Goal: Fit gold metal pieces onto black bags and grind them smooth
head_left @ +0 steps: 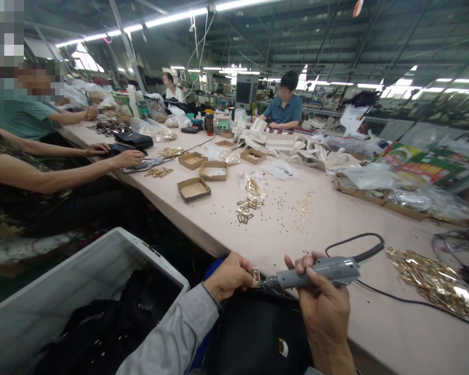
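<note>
Pinched between the fingers of my left hand [234, 275] is a small gold rectangular metal plate [256, 274]. My right hand [324, 297] is wrapped round a grey electric screwdriver [316, 274], held nearly level with its tip pointing left. That tip meets the plate or lies just beside it; the exact contact is too small to tell. Below both hands a black bag [258, 333] lies at the table edge, with a gold fitting [283, 347] on its front. A cord runs from the screwdriver's rear end.
Gold metal pieces are heaped on the table [433, 281] at right, with smaller gold frames [248, 208] and scattered screws ahead. Cardboard trays [194, 189] stand beyond. A white crate [121, 245] of black bags is at left. Co-workers sit along the table [226, 229].
</note>
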